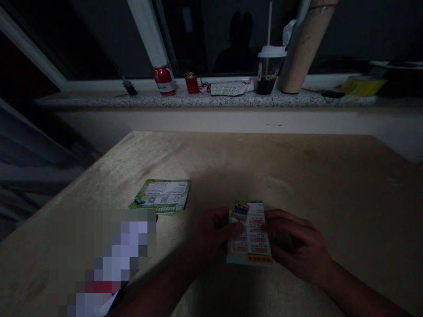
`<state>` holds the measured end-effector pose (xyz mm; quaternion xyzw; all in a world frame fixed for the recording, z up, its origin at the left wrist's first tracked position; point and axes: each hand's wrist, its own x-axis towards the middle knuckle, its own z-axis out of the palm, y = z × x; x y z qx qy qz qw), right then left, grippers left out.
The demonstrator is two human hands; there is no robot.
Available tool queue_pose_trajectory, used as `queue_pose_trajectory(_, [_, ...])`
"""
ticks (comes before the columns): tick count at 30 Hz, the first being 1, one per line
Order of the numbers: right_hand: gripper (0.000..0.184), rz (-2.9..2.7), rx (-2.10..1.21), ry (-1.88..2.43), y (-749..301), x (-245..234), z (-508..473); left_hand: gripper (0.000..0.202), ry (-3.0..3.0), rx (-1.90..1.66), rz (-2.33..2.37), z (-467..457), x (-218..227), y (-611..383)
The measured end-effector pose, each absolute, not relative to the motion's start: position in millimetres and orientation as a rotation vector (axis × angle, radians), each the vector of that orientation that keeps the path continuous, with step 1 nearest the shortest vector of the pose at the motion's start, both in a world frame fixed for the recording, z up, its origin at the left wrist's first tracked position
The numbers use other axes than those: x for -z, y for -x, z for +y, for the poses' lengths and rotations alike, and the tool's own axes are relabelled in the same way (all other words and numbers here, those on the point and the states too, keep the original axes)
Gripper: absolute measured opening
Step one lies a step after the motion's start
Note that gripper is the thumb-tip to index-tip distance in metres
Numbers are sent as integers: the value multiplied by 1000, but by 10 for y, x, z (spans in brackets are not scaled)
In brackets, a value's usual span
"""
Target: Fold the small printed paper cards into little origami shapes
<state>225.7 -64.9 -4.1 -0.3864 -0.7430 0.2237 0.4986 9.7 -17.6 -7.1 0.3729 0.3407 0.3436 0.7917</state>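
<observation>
Head view: a rectangular white-and-green printed card [250,242] was held at the near middle of a pale beige tabletop [218,154], between the left hand [214,225] and the right hand [300,242].
Card face: it was turned up toward the camera, with orange blocks of print and a small orange-framed picture in its upper left corner; the lettering was too small to be read.
Left fingers: the card was gripped by its left edge, the thumb laid across the front.
Right fingers: the card's right edge was touched by the bent fingertips; whether it was also pinched could not be told.
Left of the hands: a green-bordered white printed card [165,193] was laid flat, apart from both hands. Nearer the camera, a long pale object with a red band [122,255] was masked by coarse pixels.
Speckled stone windowsill [132,102]: a red-and-silver can [163,81], a small red cylinder with a gold top [191,83], a crumpled white packet [231,88], a clear white-lidded cup of dark drink [267,72] and a tall brown tube [307,48] were lined up.
</observation>
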Motion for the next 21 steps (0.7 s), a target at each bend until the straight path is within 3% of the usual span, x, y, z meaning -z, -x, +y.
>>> queue_pose_trajectory(14, [26,-1727,-674,857,-2275,58,-652,36,-893,-692,720,-202,163,-62])
queue_pose_trajectory(21, [17,-1685,-699,877,-2264,16,-653,46,-999,-632,839,-194,130,-75])
